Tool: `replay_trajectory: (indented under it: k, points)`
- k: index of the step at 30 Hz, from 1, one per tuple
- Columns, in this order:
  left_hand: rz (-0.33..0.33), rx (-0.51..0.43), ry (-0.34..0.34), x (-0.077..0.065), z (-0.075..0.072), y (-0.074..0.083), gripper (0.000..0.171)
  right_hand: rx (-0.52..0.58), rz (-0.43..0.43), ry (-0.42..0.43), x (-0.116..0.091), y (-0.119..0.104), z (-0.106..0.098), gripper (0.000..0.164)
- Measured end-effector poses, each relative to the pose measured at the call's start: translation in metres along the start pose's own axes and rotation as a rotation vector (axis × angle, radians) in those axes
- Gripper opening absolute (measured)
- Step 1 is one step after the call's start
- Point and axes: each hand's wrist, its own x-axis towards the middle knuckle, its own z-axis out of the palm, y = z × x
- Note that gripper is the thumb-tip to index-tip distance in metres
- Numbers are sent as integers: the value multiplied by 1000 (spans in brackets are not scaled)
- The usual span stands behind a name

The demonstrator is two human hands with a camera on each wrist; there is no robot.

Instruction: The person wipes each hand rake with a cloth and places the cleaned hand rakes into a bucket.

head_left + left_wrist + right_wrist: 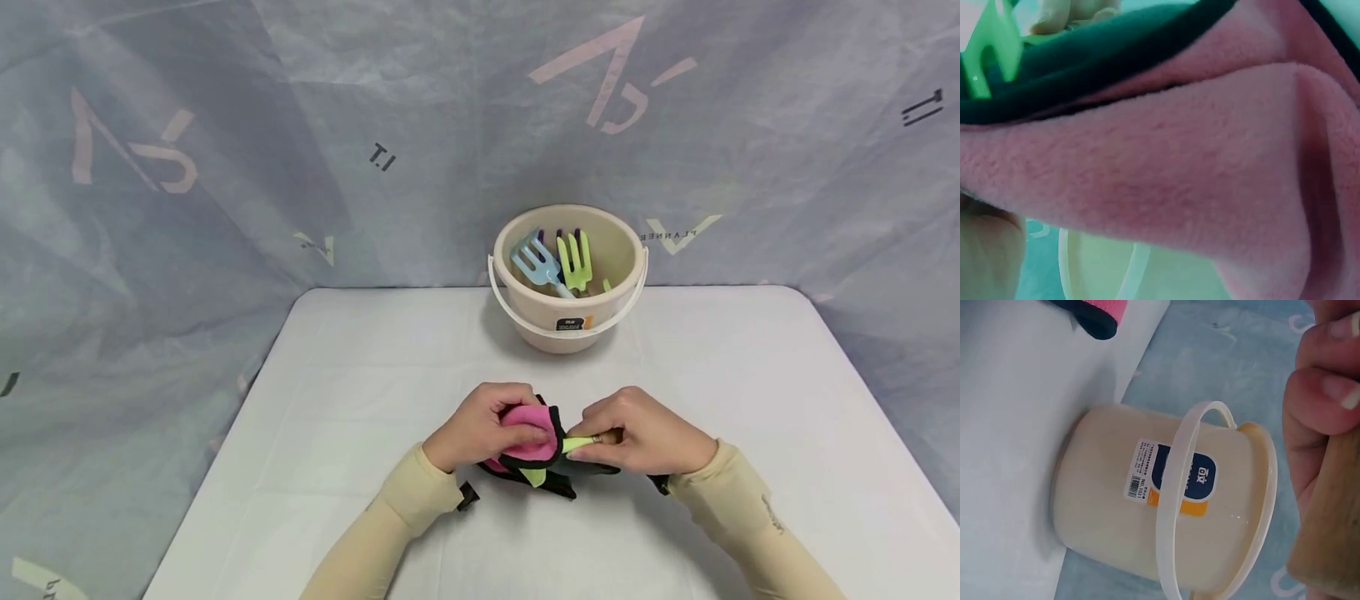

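Note:
My left hand [483, 425] grips a pink cloth [528, 417] with black edging, thumb on top of the folded fabric. Its fleecy surface fills most of the left wrist view. A small green hand fork [577, 443] runs into the cloth, and its green tines [1000, 44] show past the black edge in the left wrist view. My right hand [637, 429] holds this fork near its neck, fingers curled round it. In the right wrist view its wooden handle [1335, 519] shows beside the curled fingers. The fork's middle is hidden by the cloth.
Behind the hands stands a beige bucket [540, 321] with a white handle [517, 321] hanging across its front. Inside lean a light blue fork [536, 262], a green fork [576, 262] and dark purple tines. A grey printed curtain [420, 125] hangs behind the white table [360, 383].

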Motion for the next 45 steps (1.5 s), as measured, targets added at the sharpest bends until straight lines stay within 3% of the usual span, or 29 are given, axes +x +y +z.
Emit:
replay_trajectory:
  k: [3,11,20,30,32,36,38,41,43,45]
  points:
    - [22,-19,10,-1,-2,-4,11,8,-5,-1,1,-1,1,6]
    - [98,-203,61,-4,-6,-24,13,71,-2,-10,-1,-5,-2,10]
    - [64,-157,116,-2,-5,-36,12,47,22,-6,-2,-1,-4,9]
    - [83,-198,124,-2,-8,-51,19,71,36,-38,-3,2,-4,8]
    - [78,-199,156,-2,-12,-55,17,98,35,-48,-5,2,-7,8]
    - [28,-224,312,-2,-26,-63,13,143,31,-4,-11,-2,-16,15]
    - [18,-281,386,-2,-33,-60,14,107,53,46,-13,-4,-21,18]
    - [52,-358,407,-2,-33,-42,17,-49,127,103,-12,-6,-24,17]
    - [92,-325,391,-2,-26,-25,20,-165,165,110,-10,-7,-23,13]
    - [144,-184,373,0,-15,-10,22,-268,182,103,-7,-9,-20,10]
